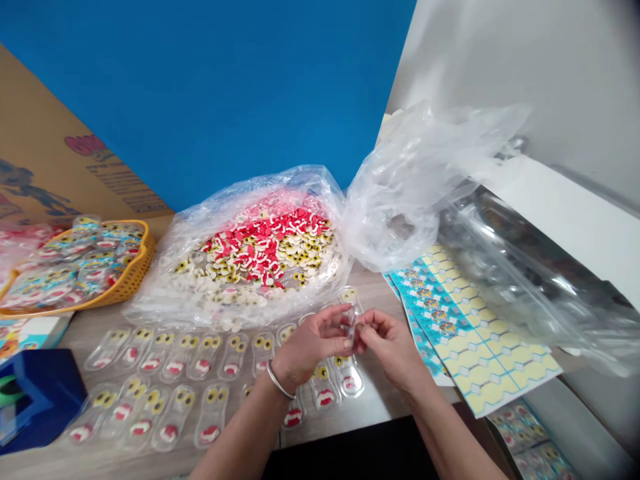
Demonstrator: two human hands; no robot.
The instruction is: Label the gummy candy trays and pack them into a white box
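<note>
My left hand [313, 340], with a bangle on its wrist, holds a small clear plastic blister shell [353, 321] between thumb and fingers. My right hand [389, 343] is closed in a pinch at the shell's right edge, and the fingertips partly hide it. Beneath and around both hands lie rows of clear blister shells [211, 415], each with a pair of yellow eye pieces and a red-and-white mouth piece. One such blister shell [350, 377] rests just below my right hand. Behind the rows, an open plastic bag [165, 283] is heaped with loose eye and mouth pieces [265, 247].
At left stand a yellow basket [143, 257] of filled packs and a dark blue box [50, 393]. Printed card sheets [480, 333] lie at right under crumpled clear bags [400, 193]. A cardboard box [60, 153] and a blue panel [240, 87] close off the back.
</note>
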